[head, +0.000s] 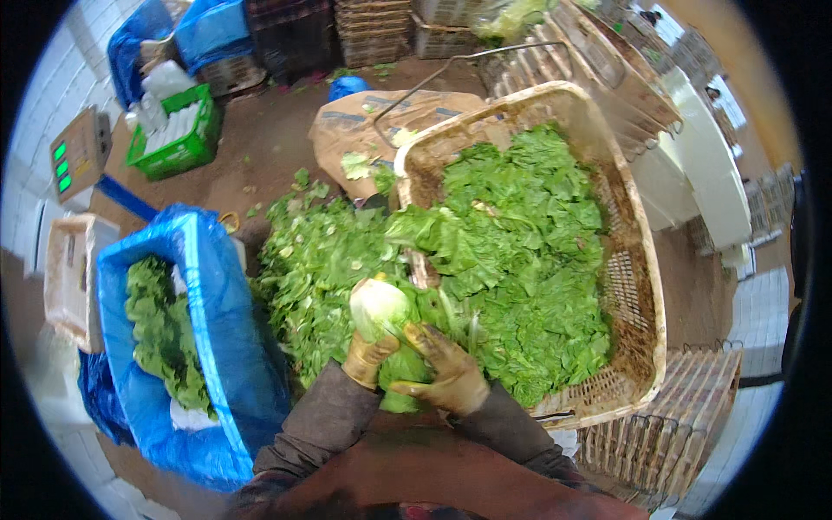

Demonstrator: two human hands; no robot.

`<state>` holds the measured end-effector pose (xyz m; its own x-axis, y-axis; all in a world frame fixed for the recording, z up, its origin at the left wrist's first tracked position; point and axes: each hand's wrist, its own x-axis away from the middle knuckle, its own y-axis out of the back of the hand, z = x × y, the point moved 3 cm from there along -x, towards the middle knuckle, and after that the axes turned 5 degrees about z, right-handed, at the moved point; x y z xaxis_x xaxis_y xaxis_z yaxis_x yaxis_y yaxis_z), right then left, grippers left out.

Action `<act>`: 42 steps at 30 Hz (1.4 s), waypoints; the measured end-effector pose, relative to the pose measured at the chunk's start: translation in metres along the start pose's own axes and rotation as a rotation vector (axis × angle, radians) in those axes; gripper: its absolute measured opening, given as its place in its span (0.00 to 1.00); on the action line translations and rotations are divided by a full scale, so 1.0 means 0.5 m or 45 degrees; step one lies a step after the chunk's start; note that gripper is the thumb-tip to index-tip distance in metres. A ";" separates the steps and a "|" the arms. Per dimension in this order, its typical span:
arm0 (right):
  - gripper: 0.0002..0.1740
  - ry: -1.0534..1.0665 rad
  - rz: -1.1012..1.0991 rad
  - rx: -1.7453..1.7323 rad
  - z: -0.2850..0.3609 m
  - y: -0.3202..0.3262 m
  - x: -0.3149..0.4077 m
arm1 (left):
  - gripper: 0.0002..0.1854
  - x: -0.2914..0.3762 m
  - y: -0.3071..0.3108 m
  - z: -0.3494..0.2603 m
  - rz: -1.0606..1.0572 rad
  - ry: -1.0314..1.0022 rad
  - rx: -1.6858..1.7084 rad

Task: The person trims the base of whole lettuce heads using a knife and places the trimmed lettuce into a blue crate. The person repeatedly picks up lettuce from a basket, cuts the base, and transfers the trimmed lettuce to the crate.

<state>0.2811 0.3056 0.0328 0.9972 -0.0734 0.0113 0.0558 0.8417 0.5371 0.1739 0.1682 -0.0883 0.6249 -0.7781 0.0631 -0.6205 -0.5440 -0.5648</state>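
A head of leafy lettuce is held in front of me, its pale base turned up and its green leaves hanging down between my hands. My left hand, in a yellowish glove, is closed around its lower left side. On the other side my right hand, gloved alike, has its thumb and fingers spread against the leaves; whether it grips any is unclear. Beneath and beyond lies a heap of loose leaves. To the right a large dirty plastic crate holds many green lettuces.
At the left stands a blue-lined crate with leafy greens. Behind it are a scale display and a green basket of white rolls. Brown paper sacking lies ahead. Stacked crates stand at the lower right.
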 end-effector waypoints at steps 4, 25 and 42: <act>0.21 0.000 0.049 -0.344 -0.008 0.081 0.036 | 0.47 0.081 -0.038 -0.115 -0.126 0.052 -0.178; 0.34 -0.416 0.578 -1.356 0.086 -0.293 0.020 | 0.30 0.382 0.209 -0.241 0.154 0.206 -0.776; 0.44 -0.139 0.269 0.596 0.110 -0.318 -0.240 | 0.58 0.563 0.267 -0.363 -0.280 -0.355 0.620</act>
<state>0.1500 0.1510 -0.0074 0.9721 -0.0045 0.2344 -0.1984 0.5169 0.8327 0.1811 -0.1806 0.0031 0.8555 -0.5163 0.0400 -0.2154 -0.4250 -0.8792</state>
